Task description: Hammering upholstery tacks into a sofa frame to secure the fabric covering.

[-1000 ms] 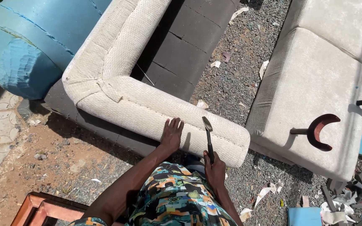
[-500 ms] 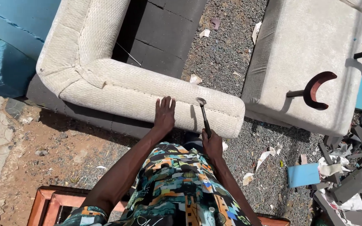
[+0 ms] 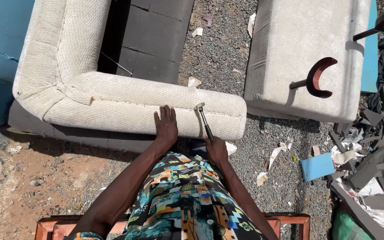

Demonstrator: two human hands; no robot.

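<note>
Hammer (image 3: 204, 121) sits gripped in your right hand (image 3: 216, 150), head resting on the cream sofa arm (image 3: 125, 106) just beside your left hand's (image 3: 166, 126) flat, slightly spread fingers; upholstery looks mostly on.

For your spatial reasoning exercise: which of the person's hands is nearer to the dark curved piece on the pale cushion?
Right. The right hand grips the hammer, closer to the curved piece; the left hand lies flat on the sofa arm, farther away.

Hammer handle (image 3: 208, 130) inside right grip (image 3: 216, 151)
</note>
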